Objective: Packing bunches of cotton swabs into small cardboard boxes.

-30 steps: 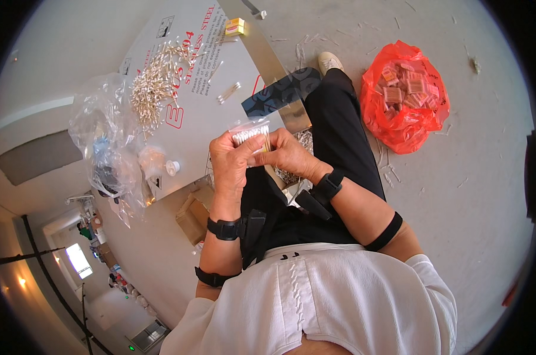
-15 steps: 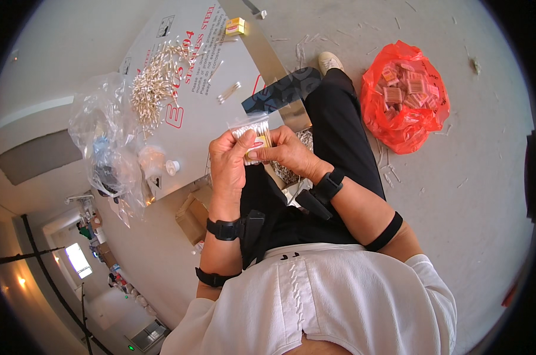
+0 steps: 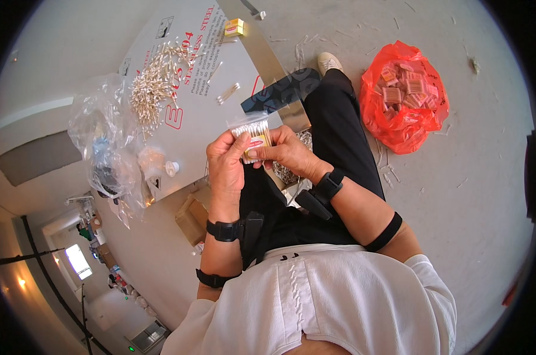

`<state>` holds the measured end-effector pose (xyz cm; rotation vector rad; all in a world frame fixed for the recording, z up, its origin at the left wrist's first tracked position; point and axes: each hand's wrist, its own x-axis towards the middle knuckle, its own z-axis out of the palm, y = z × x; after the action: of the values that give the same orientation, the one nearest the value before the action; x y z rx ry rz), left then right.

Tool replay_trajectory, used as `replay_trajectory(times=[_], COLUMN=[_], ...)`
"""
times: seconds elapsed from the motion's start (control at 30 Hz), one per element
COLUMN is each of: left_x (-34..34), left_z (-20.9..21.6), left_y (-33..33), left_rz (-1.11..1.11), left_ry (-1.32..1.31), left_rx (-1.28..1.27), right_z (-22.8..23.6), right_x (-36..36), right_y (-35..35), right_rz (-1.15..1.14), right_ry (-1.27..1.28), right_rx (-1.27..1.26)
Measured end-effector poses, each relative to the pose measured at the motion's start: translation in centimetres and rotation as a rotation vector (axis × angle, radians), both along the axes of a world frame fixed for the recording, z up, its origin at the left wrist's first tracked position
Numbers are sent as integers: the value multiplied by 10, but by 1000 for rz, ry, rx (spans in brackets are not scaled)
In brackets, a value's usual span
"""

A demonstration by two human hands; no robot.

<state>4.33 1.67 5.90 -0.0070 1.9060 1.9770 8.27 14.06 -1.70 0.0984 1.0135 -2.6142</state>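
Between my hands, above my lap, is a small clear bag of cotton swabs (image 3: 256,131) with a yellow and red label. My left hand (image 3: 225,155) grips its left side, the thumb lying on the front. From the right, my right hand (image 3: 291,152) pinches the bag, its thumb across the label. The fingers behind the bag are partly hidden. Ahead on the table (image 3: 197,133) lies a large heap of loose cotton swabs (image 3: 155,89). A few more swabs (image 3: 228,93) lie apart, nearer the bag.
Yellow small boxes (image 3: 234,27) sit at the table's far edge. A crumpled clear plastic bag (image 3: 105,139) and a white-capped bottle (image 3: 172,168) are at left. On the floor at right stands a red plastic bag (image 3: 371,112) full of packets. A cardboard box (image 3: 192,220) is below the table.
My left thumb has shifted slightly, and more of the label shows. Both hands still hold the bag in nearly the same place.
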Motion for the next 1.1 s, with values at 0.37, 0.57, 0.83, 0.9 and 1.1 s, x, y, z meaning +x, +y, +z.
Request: replay_trajectory(times=[0.37,0.57,0.83,0.9,1.1], left_x=[-3,-2,-1,3,3], left_z=[-1,-6,-10,-10,-11], left_y=[-1,0,6,10,9], left_rz=[-30,49,187,192,180], left_ry=[19,22,129,183,211], left_rx=[-76,-77,-84,-115,-71], right_z=[-2,-2,-12,-13,-12], right_x=[-1,0,-2,-2,-3], right_y=[0,2,-4,-3,-4], right_rz=[-7,10,-162,-163,-167], right_ry=[16,-14,-141,-139,-83], right_rx=[-23,-27,-151,-364,-385])
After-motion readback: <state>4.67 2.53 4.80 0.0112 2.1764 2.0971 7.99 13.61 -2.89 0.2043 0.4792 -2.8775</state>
